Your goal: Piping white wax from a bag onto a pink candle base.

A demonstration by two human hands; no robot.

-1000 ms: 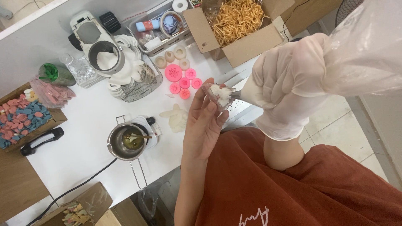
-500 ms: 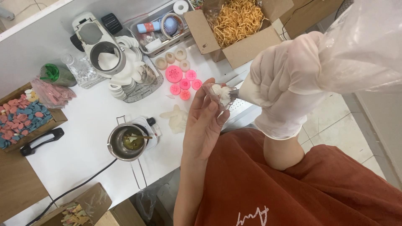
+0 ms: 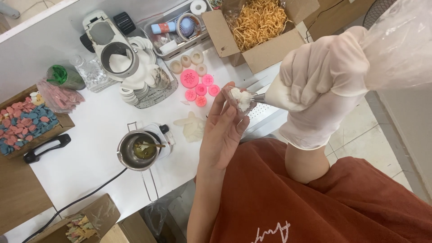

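Note:
My bare left hand [image 3: 222, 132] holds a small clear cup [image 3: 239, 99] topped with white cream, raised above the white table's near edge. My right hand [image 3: 321, 90], in a white glove, squeezes a clear piping bag [image 3: 396, 42] filled with white cream. The bag's metal nozzle [image 3: 258, 97] touches the cream in the cup. I wear a rust-orange shirt [image 3: 315, 202].
On the white table [image 3: 90, 153] stand a metal melting pot on a small hot plate [image 3: 139, 148], pink round moulds [image 3: 198, 85], a cardboard box of yellow shredded paper [image 3: 258, 27], a tray of pink and blue pieces [image 3: 24, 123], and a grey container of tools [image 3: 175, 27].
Both hands stay nearly in place. The nozzle keeps pressing at the cup, and the cream mound looks slightly fuller.

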